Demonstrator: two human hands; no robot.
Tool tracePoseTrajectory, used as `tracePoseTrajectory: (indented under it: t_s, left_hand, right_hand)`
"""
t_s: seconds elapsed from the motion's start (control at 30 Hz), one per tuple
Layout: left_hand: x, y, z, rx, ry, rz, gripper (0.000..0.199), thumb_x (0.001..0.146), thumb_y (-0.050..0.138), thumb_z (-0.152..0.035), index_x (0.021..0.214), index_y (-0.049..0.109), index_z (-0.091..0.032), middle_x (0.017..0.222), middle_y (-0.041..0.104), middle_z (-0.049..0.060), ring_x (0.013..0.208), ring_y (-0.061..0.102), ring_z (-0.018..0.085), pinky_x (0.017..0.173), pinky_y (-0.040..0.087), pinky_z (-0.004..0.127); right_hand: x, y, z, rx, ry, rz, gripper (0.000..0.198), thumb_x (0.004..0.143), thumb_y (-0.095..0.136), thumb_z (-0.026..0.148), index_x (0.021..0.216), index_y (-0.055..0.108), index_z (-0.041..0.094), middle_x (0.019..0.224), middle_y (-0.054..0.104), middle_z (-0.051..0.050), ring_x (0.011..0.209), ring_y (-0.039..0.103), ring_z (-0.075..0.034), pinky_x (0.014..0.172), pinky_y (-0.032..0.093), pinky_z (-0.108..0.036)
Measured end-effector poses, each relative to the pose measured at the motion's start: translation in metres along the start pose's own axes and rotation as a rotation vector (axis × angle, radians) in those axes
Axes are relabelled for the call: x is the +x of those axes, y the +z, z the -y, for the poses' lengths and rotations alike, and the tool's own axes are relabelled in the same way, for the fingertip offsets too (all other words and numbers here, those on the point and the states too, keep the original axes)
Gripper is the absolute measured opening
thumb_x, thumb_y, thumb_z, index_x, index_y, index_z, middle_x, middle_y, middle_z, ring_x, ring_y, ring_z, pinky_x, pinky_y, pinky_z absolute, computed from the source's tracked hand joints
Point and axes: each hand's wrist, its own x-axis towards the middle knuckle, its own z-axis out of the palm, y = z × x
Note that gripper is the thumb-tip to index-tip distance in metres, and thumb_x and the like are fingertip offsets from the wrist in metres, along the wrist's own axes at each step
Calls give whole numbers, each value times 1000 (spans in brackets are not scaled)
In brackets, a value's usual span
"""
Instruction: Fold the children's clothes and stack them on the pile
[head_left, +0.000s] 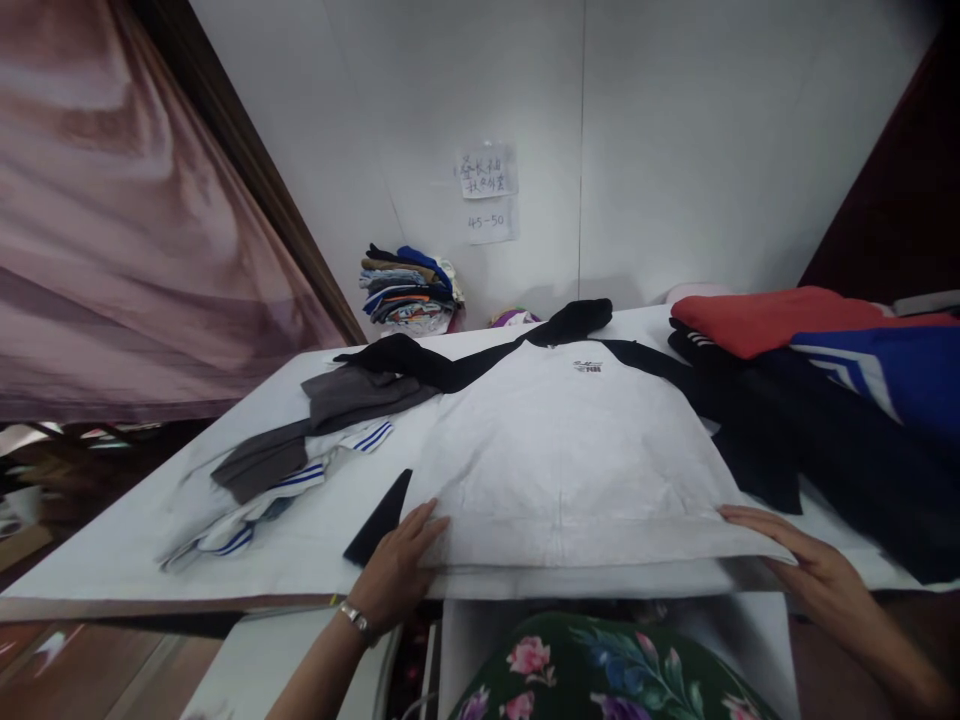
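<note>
Spread out in front of me lies a white hooded jacket (555, 450) with black sleeves, a black hood (581, 318) and a small dark print on the chest. Its hem faces me near the table's front edge. At the hem's left corner, my left hand (401, 560) grips the cloth, with a silver bracelet on the wrist. My right hand (802, 560) holds the right corner, its fingers lying over the hem and the thumb at the edge. One sleeve stretches out to the left at the top; a black piece of cloth (382, 518) pokes out by my left hand.
Grey and white garments with blue stripes (285, 475) lie on the left of the white table (97, 540). Red, blue and black clothes (825, 370) are heaped at right. A folded stack (411, 290) stands by the wall, under paper signs (489, 190). A pinkish curtain (135, 220) hangs left.
</note>
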Motion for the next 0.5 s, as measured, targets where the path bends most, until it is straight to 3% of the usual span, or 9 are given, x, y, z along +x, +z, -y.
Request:
tracePoseTrajectory:
  t_s: [0.27,0.37,0.5]
  left_hand:
    - [4,5,-4,128,-61,4,80,58,39,1,132,52,-27,150,34,1,135,37,21,96,46,37]
    - [11,9,11,160,-81,-50,73,59,40,-4,123,59,-33,140,48,-3,127,48,19,95,48,38]
    - [16,2,44,182,-86,-248,57,57,43,-18,99,65,-49,115,66,-14,111,60,20,96,47,40]
  right_hand:
    - [12,7,16,121,19,-103,40,69,63,61,86,75,26,103,70,-10,104,63,-32,99,46,-42]
    - [19,10,26,172,4,-105,36,72,64,58,86,74,26,108,69,-9,104,63,-30,95,49,-40]
    - [20,3,35,178,23,-52,34,74,63,55,90,73,27,110,69,-6,106,61,-28,95,48,-38]
